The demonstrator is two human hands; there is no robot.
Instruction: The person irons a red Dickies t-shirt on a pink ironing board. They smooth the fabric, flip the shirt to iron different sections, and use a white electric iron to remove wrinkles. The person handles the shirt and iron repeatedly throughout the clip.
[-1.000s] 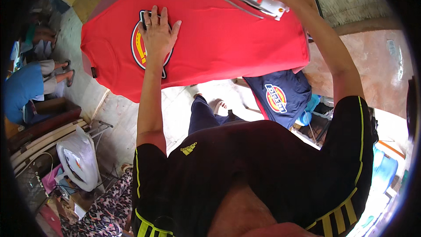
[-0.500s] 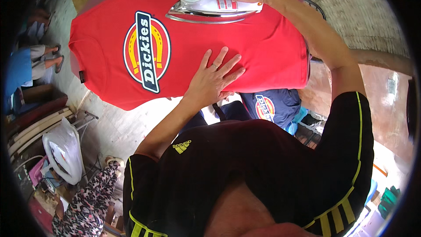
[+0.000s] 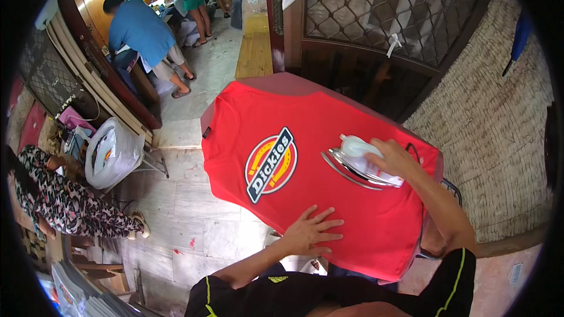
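Observation:
A red T-shirt [image 3: 335,120] with a round printed emblem [image 3: 272,167] is spread over a mauve ironing board [image 3: 288,84]. My right hand [image 3: 392,158] is closed round the handle of a white clothes iron [image 3: 355,148] with a shiny metal base. It is over the shirt, to the right of the emblem; whether its base lies fully flat on the cloth I cannot tell. Nearer to me, my left hand [image 3: 310,235] rests on the shirt, palm down and fingers spread, holding nothing.
A person in a blue shirt [image 3: 141,32] bends at a doorway far left; others stand farther back. Someone in patterned clothes [image 3: 64,194] is at the left beside a white plastic bag [image 3: 114,155]. A metal-grille door [image 3: 376,17] stands behind the board, with a woven wall [image 3: 482,123] at right.
My view has tilted up and turned, so more of the room shows. The right hand still grips the iron, and the left hand still lies flat on the shirt.

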